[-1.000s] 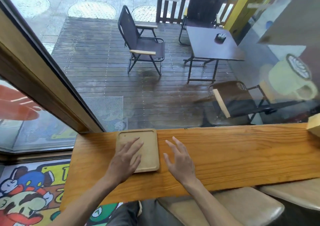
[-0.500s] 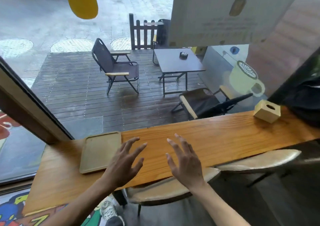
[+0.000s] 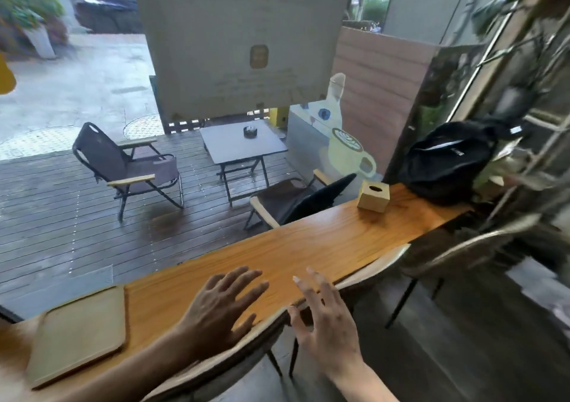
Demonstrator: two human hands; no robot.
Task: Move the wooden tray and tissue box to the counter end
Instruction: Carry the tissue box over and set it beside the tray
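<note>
One tray (image 3: 78,335) is lying flat with nothing in it at the counter's (image 3: 308,244) left end, and one tissue box (image 3: 373,196) is sitting far right beside a black bag (image 3: 444,161). Both hands, left (image 3: 220,309) and right (image 3: 327,324), are hovering between them, fingers spread, gripping nothing.

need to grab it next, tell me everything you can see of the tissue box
The tissue box is a small cube that looks like pale wood, with a dark oval slot in its top; no tissue shows. It stands upright on the wooden counter, far along to the right, near the window-side edge. A black bag sits just beyond it, apparently not touching. Neither hand is near it.
</note>
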